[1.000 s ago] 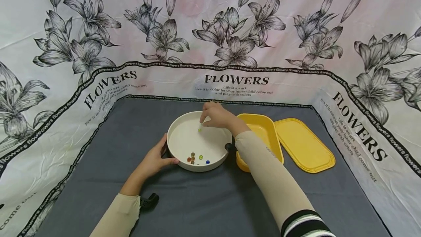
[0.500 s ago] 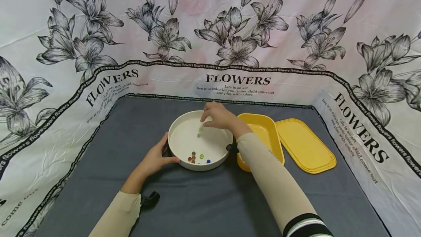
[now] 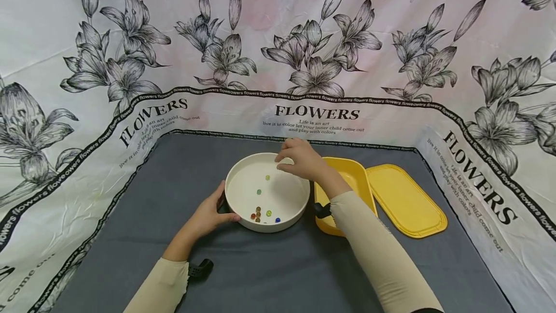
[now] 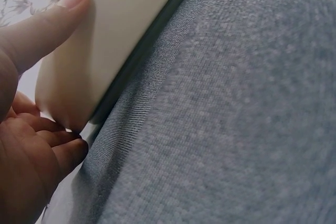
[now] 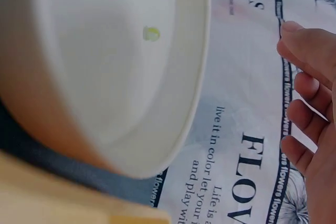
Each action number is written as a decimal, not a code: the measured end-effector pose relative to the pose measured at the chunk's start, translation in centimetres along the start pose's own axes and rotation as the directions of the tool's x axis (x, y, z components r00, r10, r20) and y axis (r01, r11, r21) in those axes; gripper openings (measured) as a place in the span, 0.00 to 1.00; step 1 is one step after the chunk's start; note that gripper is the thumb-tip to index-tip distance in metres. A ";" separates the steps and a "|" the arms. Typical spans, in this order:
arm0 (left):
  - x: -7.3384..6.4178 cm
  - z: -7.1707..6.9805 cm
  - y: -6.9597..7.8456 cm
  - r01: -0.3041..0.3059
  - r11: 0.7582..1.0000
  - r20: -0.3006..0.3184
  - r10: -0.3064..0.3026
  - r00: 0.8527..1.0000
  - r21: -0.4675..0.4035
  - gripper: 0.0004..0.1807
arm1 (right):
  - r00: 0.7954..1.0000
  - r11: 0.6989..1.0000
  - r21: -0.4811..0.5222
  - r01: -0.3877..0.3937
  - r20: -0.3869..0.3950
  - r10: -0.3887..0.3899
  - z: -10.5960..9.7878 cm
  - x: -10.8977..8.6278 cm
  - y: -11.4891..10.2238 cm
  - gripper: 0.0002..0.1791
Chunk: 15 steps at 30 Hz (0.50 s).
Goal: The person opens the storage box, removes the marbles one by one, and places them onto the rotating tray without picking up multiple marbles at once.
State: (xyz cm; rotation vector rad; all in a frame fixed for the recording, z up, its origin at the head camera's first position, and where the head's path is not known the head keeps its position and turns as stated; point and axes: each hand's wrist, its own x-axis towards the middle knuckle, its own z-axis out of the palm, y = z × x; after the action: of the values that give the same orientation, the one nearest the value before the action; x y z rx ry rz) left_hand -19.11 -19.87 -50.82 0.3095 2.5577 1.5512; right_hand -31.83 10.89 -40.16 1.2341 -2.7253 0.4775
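Observation:
A round white dish stands on the grey cloth, holding several small glassy beads. A pale green bead and a yellow-green bead lie apart from the others. Brown beads and a blue bead sit at its near side. My left hand grips the dish's left side; in the left wrist view, the thumb lies against the wall and fingers bend at the lower edge. My right hand hovers over the far right rim, fingers loosely bent, nothing visible between them.
Right of the dish is a yellow plastic container, partly hidden by the right forearm. Its flat yellow lid lies on the cloth beside it. A flower-printed curtain rises behind the table.
The pale green bead has come out from under my right hand and moved nearer the dish's middle. That hand has drawn back to the right. My left hand keeps its grip.

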 end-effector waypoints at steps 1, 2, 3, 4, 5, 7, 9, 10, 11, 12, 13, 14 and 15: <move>0.0 0.0 0.0 0.000 1.000 0.004 0.000 1.000 0.001 0.71 | 1.000 1.000 -0.008 -0.005 -0.013 0.005 -0.1 -0.4 0.0 0.10; 0.0 0.1 0.0 -0.002 1.000 0.008 0.002 1.000 0.000 0.71 | 1.000 1.000 -0.008 -0.012 -0.029 0.012 -0.2 -0.9 -0.1 0.10; 0.1 0.1 -0.1 -0.002 1.000 0.013 0.002 1.000 -0.001 0.71 | 0.999 1.000 -0.005 -0.021 -0.044 0.021 -0.3 -1.4 -0.1 0.10; 0.1 0.1 -0.1 -0.005 1.000 0.017 0.005 1.000 -0.001 0.71 | 0.998 1.000 -0.003 -0.031 -0.061 0.031 -0.4 -1.8 -0.1 0.10; 0.2 0.0 -0.1 -0.007 1.000 0.017 0.007 1.000 -0.002 0.71 | 0.996 0.999 0.001 -0.040 -0.078 0.040 -0.6 -2.2 -0.1 0.10; 0.3 0.0 -0.1 -0.012 1.000 0.019 0.012 1.000 0.002 0.70 | 0.992 0.998 0.021 -0.058 -0.112 0.060 -0.8 -3.0 -0.2 0.10; 0.2 -0.2 -0.1 -0.009 1.000 0.017 0.009 1.000 -0.001 0.69 | 0.985 0.996 0.043 -0.075 -0.151 0.081 -1.0 -3.8 -0.3 0.09; 0.2 -0.2 0.0 -0.010 1.000 0.015 0.010 1.000 0.003 0.69 | 0.981 0.996 0.051 -0.077 -0.172 0.084 -1.0 -4.2 -0.3 0.09; 0.2 -0.3 0.0 -0.009 1.000 0.013 0.009 1.000 0.006 0.68 | 0.978 0.995 0.060 -0.079 -0.191 0.089 -1.1 -4.6 -0.4 0.09; 0.1 -0.4 0.0 -0.008 1.000 0.015 0.008 1.000 0.008 0.68 | 0.974 0.994 0.068 -0.084 -0.206 0.096 -1.2 -5.0 -0.4 0.09; 0.1 -0.4 0.0 -0.006 1.000 0.013 0.006 1.000 0.010 0.68 | 0.969 0.993 0.080 -0.083 -0.224 0.099 -1.3 -5.4 -0.5 0.09; 0.1 -0.5 0.0 -0.006 1.000 0.013 0.006 1.000 0.009 0.68 | 0.966 0.993 0.090 -0.082 -0.238 0.102 -1.4 -5.7 -0.6 0.09; 0.0 -0.5 0.0 -0.002 1.000 0.011 0.002 1.000 0.011 0.68 | 0.963 0.992 0.098 -0.081 -0.250 0.103 -1.5 -6.1 -0.7 0.09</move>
State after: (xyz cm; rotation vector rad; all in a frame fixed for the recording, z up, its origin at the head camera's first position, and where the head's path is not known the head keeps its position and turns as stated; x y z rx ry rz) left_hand -19.26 -20.32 -50.54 0.3217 2.5587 1.5327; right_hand -27.34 15.33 -39.93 0.9881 -2.5742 0.7193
